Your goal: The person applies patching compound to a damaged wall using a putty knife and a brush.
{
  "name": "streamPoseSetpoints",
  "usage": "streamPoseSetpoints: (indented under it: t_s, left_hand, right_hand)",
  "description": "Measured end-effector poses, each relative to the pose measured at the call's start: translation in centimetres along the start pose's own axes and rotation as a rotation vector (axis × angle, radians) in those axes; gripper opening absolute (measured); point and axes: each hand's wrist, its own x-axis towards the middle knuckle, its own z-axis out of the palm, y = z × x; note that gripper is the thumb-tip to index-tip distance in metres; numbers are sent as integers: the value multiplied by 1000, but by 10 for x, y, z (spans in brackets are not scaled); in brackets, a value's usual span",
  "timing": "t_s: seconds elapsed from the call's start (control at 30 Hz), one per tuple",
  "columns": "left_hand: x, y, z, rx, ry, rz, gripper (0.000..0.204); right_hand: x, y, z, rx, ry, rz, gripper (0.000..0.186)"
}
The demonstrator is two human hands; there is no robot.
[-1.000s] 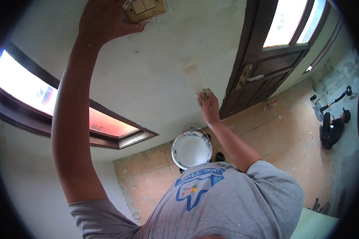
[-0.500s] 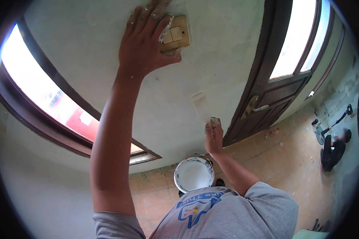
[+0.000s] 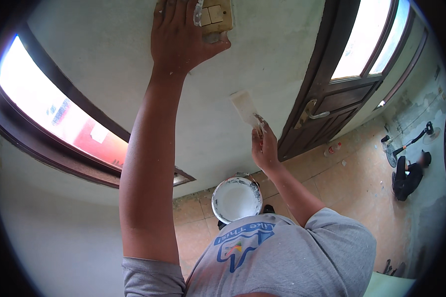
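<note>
My left hand [image 3: 183,42] lies against the pale green wall [image 3: 203,123], fingers stretched upward and thumb out to the side. Its fingertips run past the top edge of the view. Just right of its index finger is a yellowed double light switch [image 3: 214,16], with the thumb below it; white residue shows along that finger. Lower and to the right, my right hand [image 3: 265,146] grips a putty knife [image 3: 244,106] by the handle. The knife's broad, pale blade points up and left over the wall; whether it touches cannot be made out.
A white bucket [image 3: 237,200] smeared with residue stands on the tiled floor below my hands. A dark wooden door [image 3: 332,101] is to the right, a dark-framed window [image 3: 74,114] to the left. A person in black [image 3: 409,180] crouches by a fan [image 3: 390,154] at far right.
The view has tipped, so switch, door and bucket sit higher in the picture. My left hand stays beside the switch, and the right keeps hold of the putty knife at the wall.
</note>
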Motion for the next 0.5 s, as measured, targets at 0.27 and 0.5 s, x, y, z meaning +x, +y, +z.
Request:
streamPoseSetpoints:
  t_s: [0.27, 0.5]
  left_hand:
    - [-2, 8, -1, -18, -11, -33, 88]
    - [-2, 9, 7, 18, 43, -6, 88]
  right_hand:
    - [-33, -8, -1, -50, -13, 17, 38]
    - [-2, -10, -9, -159, 40, 18, 22]
